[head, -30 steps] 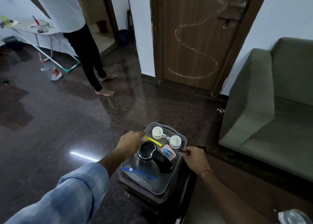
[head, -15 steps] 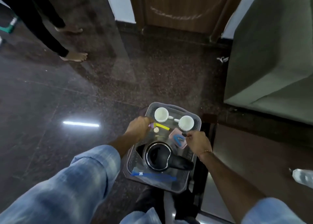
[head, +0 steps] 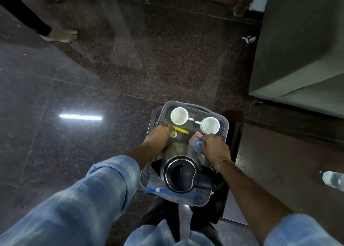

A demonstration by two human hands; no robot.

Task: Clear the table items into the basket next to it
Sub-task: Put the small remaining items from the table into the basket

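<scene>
A grey perforated basket (head: 193, 107) sits on a dark stool (head: 236, 134) right below me. It holds two white cups (head: 179, 115) (head: 210, 125), a steel kettle with a black lid and handle (head: 179, 173), a yellow stick (head: 181, 130) with a smiley disc (head: 173, 133), a pink case with a blue item on it (head: 194, 138), and a clear bag with a blue strip (head: 167, 191). My left hand (head: 158, 136) is inside the basket, curled over the yellow stick's left end. My right hand (head: 216, 147) has its fingertips pinched on the pink case.
A dark brown table top (head: 279, 162) lies to the right with a clear plastic bottle (head: 334, 178) at the frame's edge. A green sofa (head: 297, 50) stands at the far right. Another person's bare foot (head: 63, 34) stands on the glossy floor at the upper left.
My view has tilted down onto the basket. Both hands have moved from the basket's side rims to the items inside, the left to the yellow stick, the right to the pink case.
</scene>
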